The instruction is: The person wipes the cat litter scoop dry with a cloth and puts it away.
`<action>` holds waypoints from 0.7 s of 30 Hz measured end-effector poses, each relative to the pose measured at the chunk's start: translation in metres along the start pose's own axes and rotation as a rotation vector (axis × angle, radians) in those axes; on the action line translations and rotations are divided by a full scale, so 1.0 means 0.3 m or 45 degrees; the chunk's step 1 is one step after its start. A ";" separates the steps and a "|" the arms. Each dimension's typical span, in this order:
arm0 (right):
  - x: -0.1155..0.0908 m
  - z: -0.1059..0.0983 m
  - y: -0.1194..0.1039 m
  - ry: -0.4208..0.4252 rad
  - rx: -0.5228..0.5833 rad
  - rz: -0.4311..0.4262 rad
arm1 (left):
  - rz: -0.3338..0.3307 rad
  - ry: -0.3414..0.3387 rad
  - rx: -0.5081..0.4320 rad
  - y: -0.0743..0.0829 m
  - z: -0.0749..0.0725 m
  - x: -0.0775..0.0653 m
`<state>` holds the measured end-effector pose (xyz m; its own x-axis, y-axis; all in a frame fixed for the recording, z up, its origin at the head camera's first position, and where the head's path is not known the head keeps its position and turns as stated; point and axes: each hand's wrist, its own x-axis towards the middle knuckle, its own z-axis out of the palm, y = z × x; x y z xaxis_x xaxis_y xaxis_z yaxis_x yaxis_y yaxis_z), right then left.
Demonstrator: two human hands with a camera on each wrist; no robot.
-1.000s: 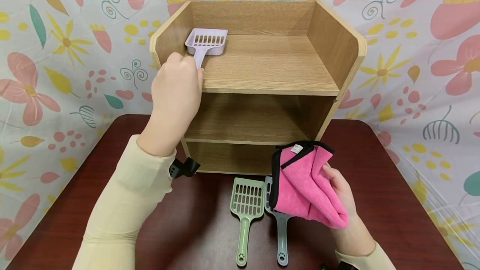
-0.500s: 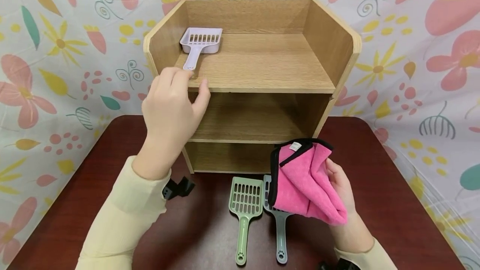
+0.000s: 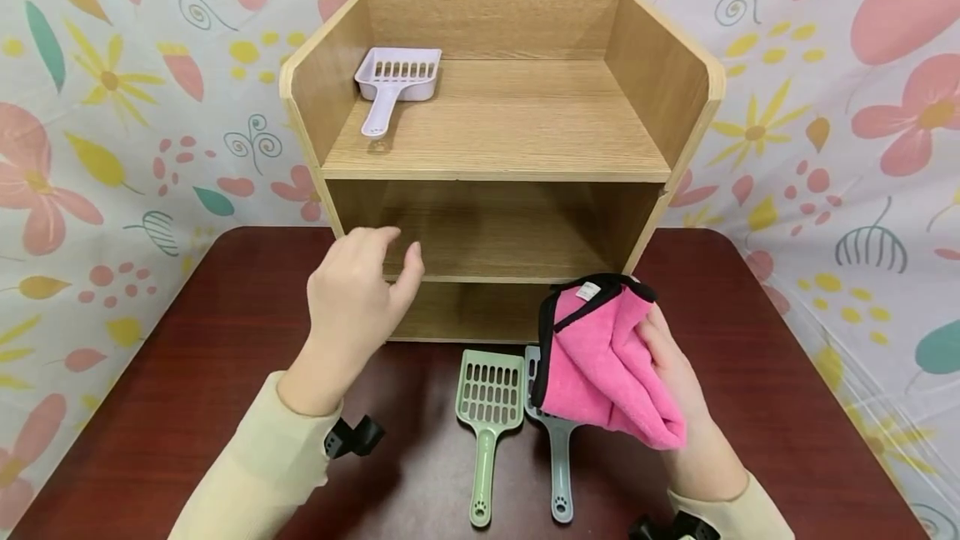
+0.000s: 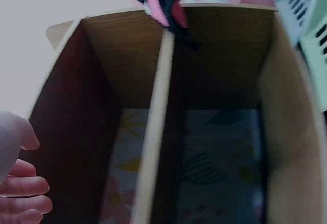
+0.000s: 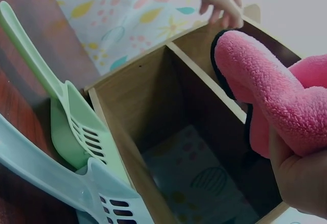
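Note:
A lavender litter scoop (image 3: 398, 73) lies at the left of the wooden shelf's (image 3: 510, 119) top board, its handle toward the front. My left hand (image 3: 356, 302) is in the air before the middle compartment, fingers loosely bent and thumb apart, holding nothing. With my right hand (image 3: 678, 390) I grip a folded pink cloth (image 3: 607, 357) with black edging, held before the shelf's lower right. Below it on the table are a green litter scoop (image 3: 490, 394) and a blue-grey litter scoop (image 3: 560, 465), side by side. The cloth hides part of the blue-grey scoop's head.
The shelf stands on a dark red-brown table (image 3: 187, 373), with raised sides and back round its top board and two compartments under it. A patterned curtain (image 3: 97, 148) hangs behind and at both sides.
My left hand has let go of the lavender scoop's handle and moved down and back from the top board. The scoop stays there. My right hand still holds the cloth in nearly the same place.

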<state>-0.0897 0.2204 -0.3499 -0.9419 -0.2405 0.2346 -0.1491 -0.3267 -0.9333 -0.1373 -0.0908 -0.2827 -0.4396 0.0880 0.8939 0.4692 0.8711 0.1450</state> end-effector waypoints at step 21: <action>0.003 -0.008 0.007 0.142 -0.196 0.009 | -0.475 -0.777 -0.369 -0.055 0.084 -0.208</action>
<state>-0.0916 0.2218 -0.3525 -0.9693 -0.1363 0.2044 -0.1787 -0.1795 -0.9674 -0.1369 -0.0985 -0.3516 -0.9132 0.1372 0.3836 0.3515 0.7415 0.5715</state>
